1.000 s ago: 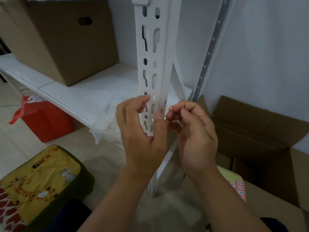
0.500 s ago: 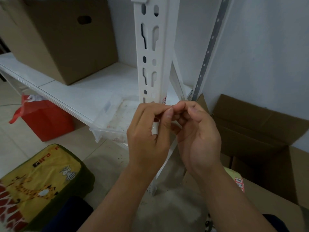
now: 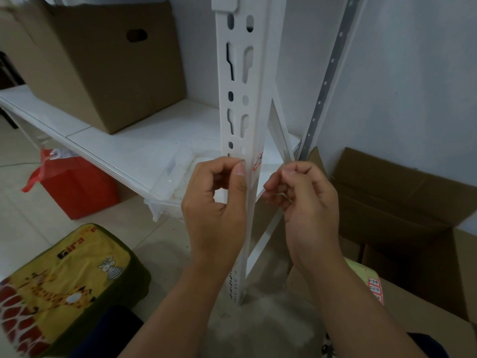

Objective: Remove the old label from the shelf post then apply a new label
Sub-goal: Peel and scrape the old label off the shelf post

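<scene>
The white slotted shelf post [image 3: 240, 81] stands upright in the middle. A small red-edged label [image 3: 259, 161] sticks to its right face, just above my hands. My left hand [image 3: 216, 202] is in front of the post with its fingers curled, and its thumb and forefinger pinch at the post's front corner by the label's left edge. My right hand [image 3: 304, 200] is just right of the post and apart from it, fingers curled, thumb against forefinger. It seems to pinch a small pale scrap. A sheet of red-edged labels [image 3: 374, 290] lies at lower right.
A closed cardboard box [image 3: 103, 63] sits on the white shelf board [image 3: 144, 148]. An open cardboard box [image 3: 402, 202] stands at the right by the wall. A red bag [image 3: 74, 187] and a yellow giraffe-print cushion [image 3: 59, 285] are on the floor at left.
My hands were joined at the label half a second ago. The right hand has since drawn away to the right, while the left stays at the post's corner.
</scene>
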